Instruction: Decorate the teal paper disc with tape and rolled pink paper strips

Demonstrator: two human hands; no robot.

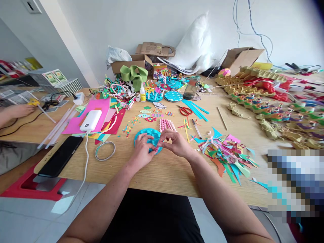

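A round blue disc [139, 134] with a wavy, raised surface lies on the table in front of me. My left hand [144, 148] curls over its front part, fingers bent and thumb towards the right edge. At that edge my right hand [174, 143] pinches a small pink piece [156, 149], mostly hidden by the fingertips. Just behind my right hand are rows of pink twisted, bead-like pieces [167, 125]. Several patterned paper fish [151, 119] lie beyond the disc, with small coloured paper dots [128, 129] to its left.
Red-handled scissors [185, 110], a pen [196, 128] and paper scraps [227, 152] lie to the right. A glue bottle [142, 93] stands at the back. Left are a phone [60, 156], a white power bank [91, 120] with cable, and a tape roll [105, 151]. Another person's hand [24, 110] is far left.
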